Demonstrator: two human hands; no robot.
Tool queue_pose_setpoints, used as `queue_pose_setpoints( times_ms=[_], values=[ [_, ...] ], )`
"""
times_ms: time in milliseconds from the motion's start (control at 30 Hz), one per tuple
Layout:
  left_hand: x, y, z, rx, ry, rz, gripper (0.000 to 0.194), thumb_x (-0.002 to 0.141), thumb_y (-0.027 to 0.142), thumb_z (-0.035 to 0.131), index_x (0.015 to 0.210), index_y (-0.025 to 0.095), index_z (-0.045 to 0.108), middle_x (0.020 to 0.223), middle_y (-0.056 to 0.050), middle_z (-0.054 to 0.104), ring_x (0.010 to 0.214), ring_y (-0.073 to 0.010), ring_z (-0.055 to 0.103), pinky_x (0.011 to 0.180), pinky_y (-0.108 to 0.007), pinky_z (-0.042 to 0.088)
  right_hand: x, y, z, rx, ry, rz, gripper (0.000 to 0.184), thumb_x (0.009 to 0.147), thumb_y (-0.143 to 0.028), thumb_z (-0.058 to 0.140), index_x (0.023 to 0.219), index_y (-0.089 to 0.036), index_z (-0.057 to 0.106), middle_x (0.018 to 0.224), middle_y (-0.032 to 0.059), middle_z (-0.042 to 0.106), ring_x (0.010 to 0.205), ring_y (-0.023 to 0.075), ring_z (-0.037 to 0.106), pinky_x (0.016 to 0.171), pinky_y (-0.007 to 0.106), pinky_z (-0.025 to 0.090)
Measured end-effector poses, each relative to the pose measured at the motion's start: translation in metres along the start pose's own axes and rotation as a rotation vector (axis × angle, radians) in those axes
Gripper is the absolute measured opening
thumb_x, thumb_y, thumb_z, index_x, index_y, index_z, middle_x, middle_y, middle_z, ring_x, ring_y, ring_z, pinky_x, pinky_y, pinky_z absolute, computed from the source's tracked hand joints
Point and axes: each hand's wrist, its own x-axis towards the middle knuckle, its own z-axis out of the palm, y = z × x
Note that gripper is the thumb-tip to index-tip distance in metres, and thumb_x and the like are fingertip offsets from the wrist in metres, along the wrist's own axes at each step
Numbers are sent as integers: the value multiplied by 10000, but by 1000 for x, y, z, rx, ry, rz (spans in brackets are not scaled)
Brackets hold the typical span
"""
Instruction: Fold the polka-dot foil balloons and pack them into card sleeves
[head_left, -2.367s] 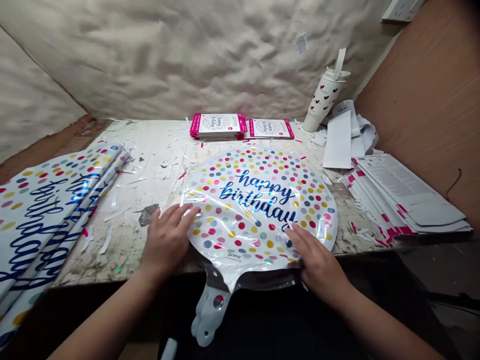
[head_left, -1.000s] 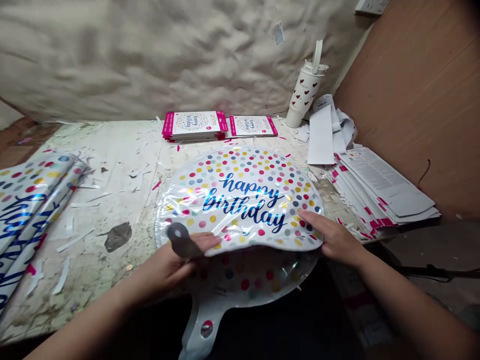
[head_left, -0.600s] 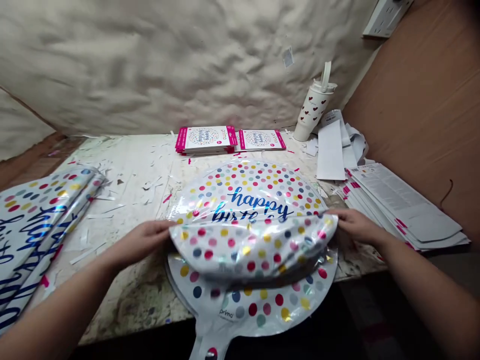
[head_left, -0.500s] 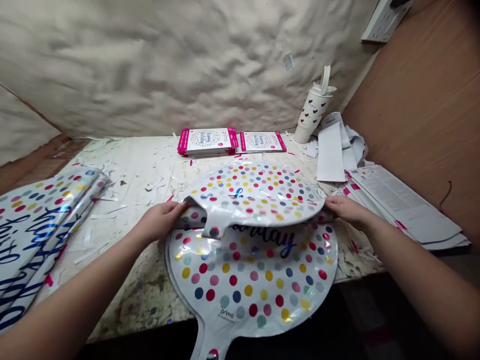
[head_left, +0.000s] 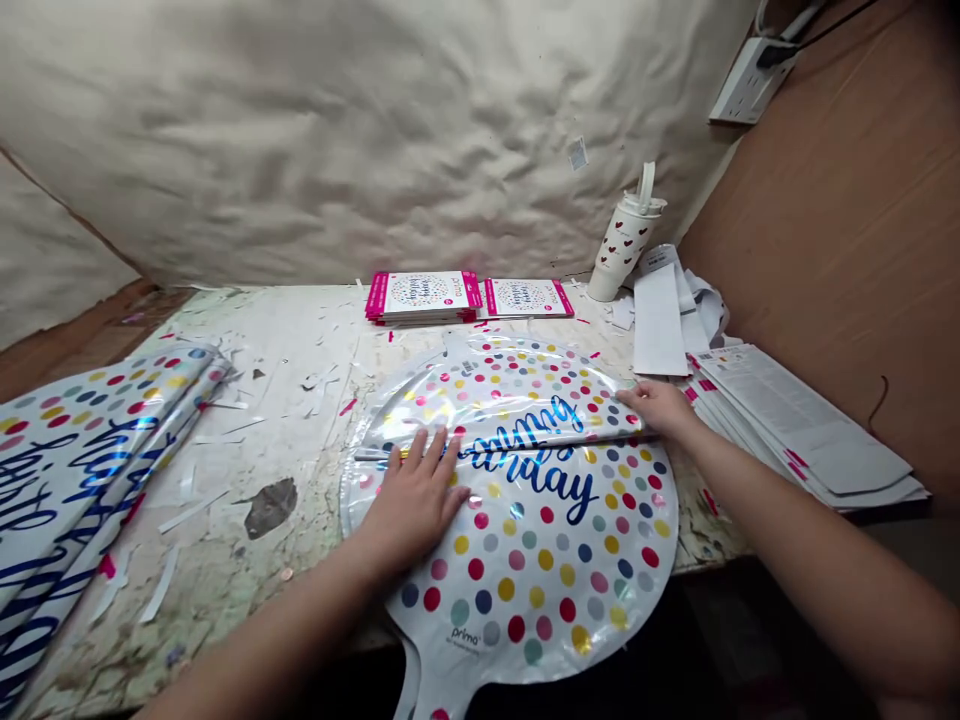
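**Polka-dot "happy birthday" foil balloon [head_left: 517, 520] creased across middle on table [head_left: 202, 560], L hand [head_left: 416, 500] and R hand [head_left: 660, 408] on it**
L hand flat w/ fingers spread, just below fold; R hand at right end of fold. Balloon neck hangs past table edge. Behind: 2 stacks of pink-edged balloon pkgs [head_left: 420, 298], heart-print tumbler [head_left: 622, 240] w/ straw. Right: printed card sleeves [head_left: 802, 425]. Left: folded dotted balloons [head_left: 90, 470].
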Motion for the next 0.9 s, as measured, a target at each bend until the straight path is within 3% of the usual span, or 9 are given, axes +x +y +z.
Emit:
queue_pose_setpoints(
  times_ms=[100, 200, 267, 333, 433, 567, 633, 767, 900],
  values=[
    [-1, 0, 6, 3, -54, -106, 555, 881, 511, 316, 1390, 293, 279, 1466, -133, 233, 1321, -429, 135, 922, -681, 200, -9, -28, 1, -129, 185, 19, 537, 693, -632, 527, 924, -151, 585, 843, 139, 644, 790, 287, 584, 655, 364, 412],
    [0, -1, 6, -11, -81, -141, 524, 870, 558, 298, 1370, 405, 252, 1486, -119, 170, 1322, -449, 87, 882, -716, 170, -48, -82, 29, -228, 298, -274, 582, 831, -582, 367, 1162, -121, 496, 1066, 183, 605, 1006, 301, 542, 838, 419, 393],
    [1, -1, 5, -12, -97, -150, 529, 866, 566, 300, 1369, 416, 237, 1489, -124, 152, 1321, -454, 77, 874, -719, 167, -81, -116, 59, -230, 92, -688, 613, 862, -561, 322, 1297, -137, 404, 1333, 146, 444, 1235, 259, 376, 1010, 399, 276],
    [1, 0, 5, -6, -112, -160, 530, 867, 555, 308, 1371, 408, 236, 1490, -124, 151, 1322, -454, 71, 877, -718, 161, -104, -127, 83, -249, -153, -955, 765, 820, -654, 304, 1404, -164, 232, 1477, 89, 211, 1349, 248, 167, 1079, 440, 142],
    [1, -1, 4, -8, -117, -162, 516, 874, 537, 303, 1369, 404, 245, 1490, -114, 160, 1323, -451, 71, 879, -718, 155, -108, -85, 81, -308, -273, -786, 818, 817, -682, 237, 1433, -155, 127, 1497, 76, 116, 1370, 233, 89, 1093, 462, 64],
    [8, 0, -3, -45, -154, -158, 540, 861, 569, 295, 1362, 366, 310, 1482, -117, 192, 1318, -454, 105, 889, -710, 173, -96, 13, 32, -430, -23, -195, 807, 848, -639, 201, 1411, -62, 199, 1470, 173, 178, 1344, 310, 171, 1055, 516, 153],
    [17, 10, -6, -41, -118, -130, 570, 864, 562, 288, 1349, 277, 380, 1477, -133, 199, 1331, -422, 101, 949, -670, 148, -103, 35, 19, -466, 63, -219, 743, 868, -592, 229, 1386, -62, 282, 1430, 188, 283, 1326, 309, 223, 1053, 480, 188],
    [38, 44, -2, -73, -67, -34, 703, 852, 585, 286, 1394, 137, 289, 1482, -159, 157, 1348, -366, 90, 1028, -563, 150, -122, 11, 37, -396, 68, -443, 667, 838, -619, 309, 1380, -230, 329, 1352, 129, 422, 1276, 316, 322, 1037, 464, 222],
    [47, 62, 10, -124, -109, -29, 780, 776, 702, 308, 1404, 242, 257, 1479, -168, 164, 1324, -440, 93, 963, -664, 120, -107, -30, 54, -114, 66, -156, 786, 780, -672, 362, 1404, -203, 267, 1342, 168, 417, 1266, 383, 314, 1007, 533, 230]
  ],
)
